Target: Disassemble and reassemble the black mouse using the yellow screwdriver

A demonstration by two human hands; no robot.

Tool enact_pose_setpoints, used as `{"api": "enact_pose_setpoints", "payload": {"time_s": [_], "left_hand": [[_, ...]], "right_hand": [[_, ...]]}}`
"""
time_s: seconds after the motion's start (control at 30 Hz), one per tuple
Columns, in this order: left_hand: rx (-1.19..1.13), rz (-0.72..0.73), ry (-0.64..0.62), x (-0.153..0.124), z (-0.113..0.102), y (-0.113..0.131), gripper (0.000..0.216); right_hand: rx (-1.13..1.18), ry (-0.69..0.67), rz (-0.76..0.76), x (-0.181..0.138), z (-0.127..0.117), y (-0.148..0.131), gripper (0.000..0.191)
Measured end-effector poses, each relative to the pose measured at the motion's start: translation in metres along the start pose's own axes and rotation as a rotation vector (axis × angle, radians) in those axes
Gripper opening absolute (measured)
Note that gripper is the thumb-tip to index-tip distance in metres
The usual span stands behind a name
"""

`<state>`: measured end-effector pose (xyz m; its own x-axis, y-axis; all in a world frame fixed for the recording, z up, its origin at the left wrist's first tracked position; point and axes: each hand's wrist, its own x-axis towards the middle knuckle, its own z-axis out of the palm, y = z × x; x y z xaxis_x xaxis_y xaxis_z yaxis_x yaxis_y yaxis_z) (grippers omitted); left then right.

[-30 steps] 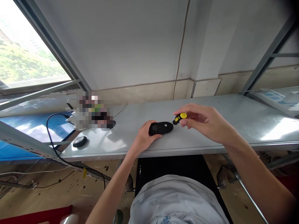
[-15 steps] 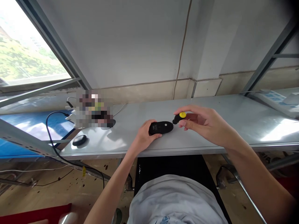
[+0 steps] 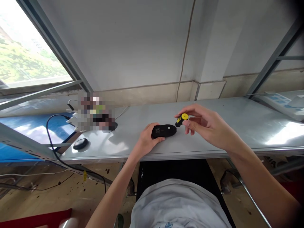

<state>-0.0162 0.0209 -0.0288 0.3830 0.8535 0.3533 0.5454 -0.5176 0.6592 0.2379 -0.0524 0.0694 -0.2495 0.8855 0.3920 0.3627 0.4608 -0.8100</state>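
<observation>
My left hand (image 3: 149, 136) is closed around the left end of a flat, black oval device (image 3: 166, 130). The device lies on the grey bench with small printed text and a pale round spot facing up. In my right hand (image 3: 201, 122), thumb and fingers pinch a stubby black-and-yellow screwdriver (image 3: 182, 119). It is held tilted, its yellow end up and to the right. Its lower end meets the right end of the device, or hangs just over it; I cannot tell whether they touch.
A rounded black object (image 3: 80, 144) sits on the bench (image 3: 133, 147) at the left. Behind it are a blurred-out cluster (image 3: 95, 114) and a black cable (image 3: 51, 126). Metal uprights frame both sides, and a white and blue item (image 3: 282, 103) lies far right.
The screwdriver has turned in my right fingers, so yellow marks on its side now show. My right fingers have shifted around it. My left hand and the device have barely moved.
</observation>
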Motion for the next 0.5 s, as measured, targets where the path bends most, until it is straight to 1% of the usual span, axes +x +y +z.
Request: {"api": "enact_pose_setpoints", "payload": {"time_s": [0.2,0.5], "left_hand": [[-0.008,-0.011,-0.005,-0.0005,-0.0001,-0.0003,0.050],[-0.004,-0.019,-0.014,-0.0001,-0.0003,0.0004,0.049]], "right_hand": [[0.044,-0.017,0.004,-0.0011,0.0020,-0.0041,0.027],[0.040,0.056,0.016,0.0006,0.0060,0.0011,0.028]]}}
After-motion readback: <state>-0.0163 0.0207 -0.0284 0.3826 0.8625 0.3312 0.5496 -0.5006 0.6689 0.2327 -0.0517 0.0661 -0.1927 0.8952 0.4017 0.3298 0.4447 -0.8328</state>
